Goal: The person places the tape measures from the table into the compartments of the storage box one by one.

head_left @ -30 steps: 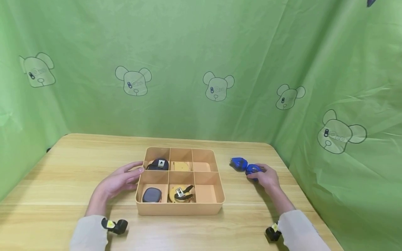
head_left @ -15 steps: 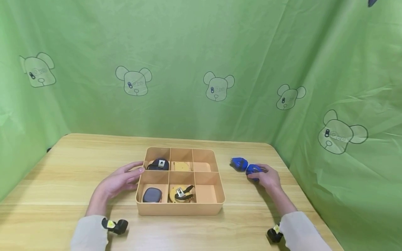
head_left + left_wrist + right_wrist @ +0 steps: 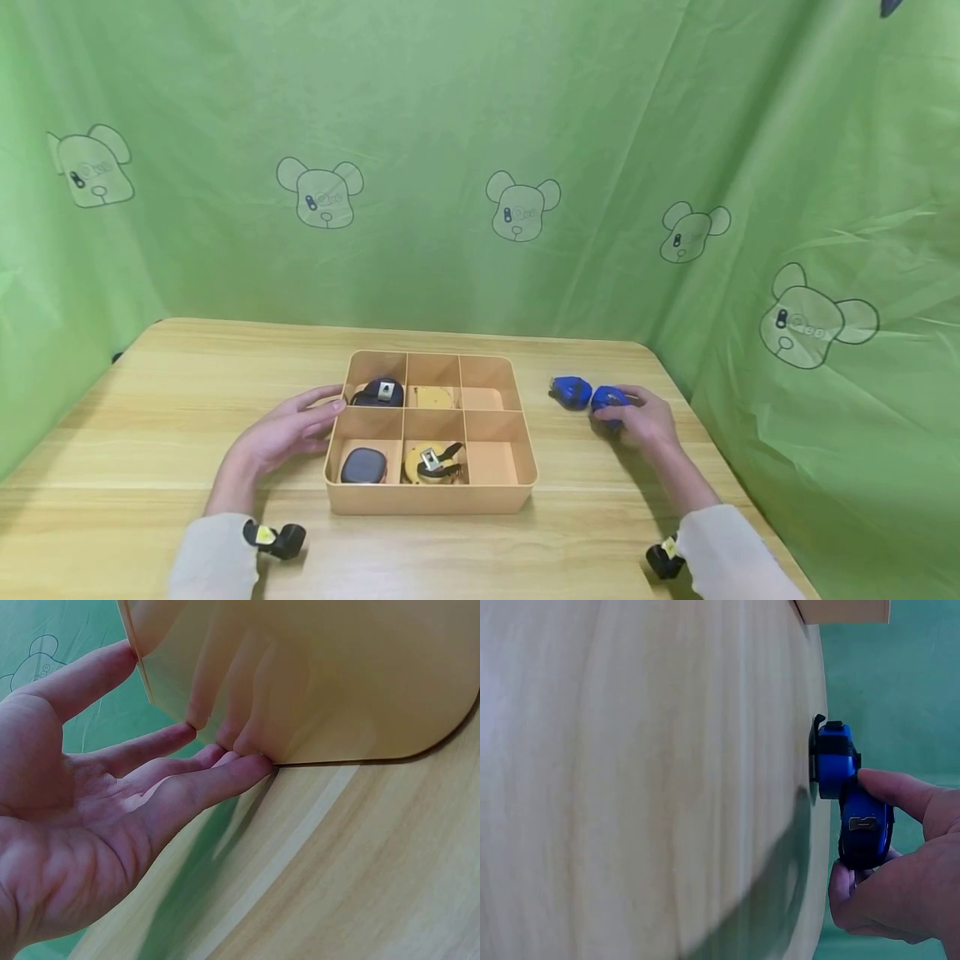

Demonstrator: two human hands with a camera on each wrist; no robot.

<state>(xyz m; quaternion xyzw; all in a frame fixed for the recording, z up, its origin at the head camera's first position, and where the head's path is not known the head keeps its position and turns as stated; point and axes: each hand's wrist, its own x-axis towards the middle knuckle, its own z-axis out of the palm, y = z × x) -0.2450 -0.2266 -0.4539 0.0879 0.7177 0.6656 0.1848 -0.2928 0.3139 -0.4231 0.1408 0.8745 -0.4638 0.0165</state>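
My left hand [image 3: 292,427] touches the left side of a tan divided box [image 3: 431,502]. In the left wrist view its nearly straight fingertips rest against the box wall [image 3: 360,682], down by the table. On the right, my right hand [image 3: 651,423] grips a blue tape measure [image 3: 609,397] between thumb and fingers; the right wrist view shows its metal end hook [image 3: 862,823]. A second blue tape measure [image 3: 572,392] lies right beside it on the table. Inside the box are a dark tape measure [image 3: 380,393] and a yellow tape measure with a black strap [image 3: 427,463].
A flat yellow piece [image 3: 433,398] lies in the back middle compartment and a dark rounded-square case [image 3: 363,467] in the front left one. The two right compartments show bare floors. A green curtain [image 3: 420,275] hangs behind the wooden table [image 3: 210,367].
My right hand has shifted slightly right, and the blue tape measure in it has tipped up and moved a little away from the other one. The left hand and box stay put.
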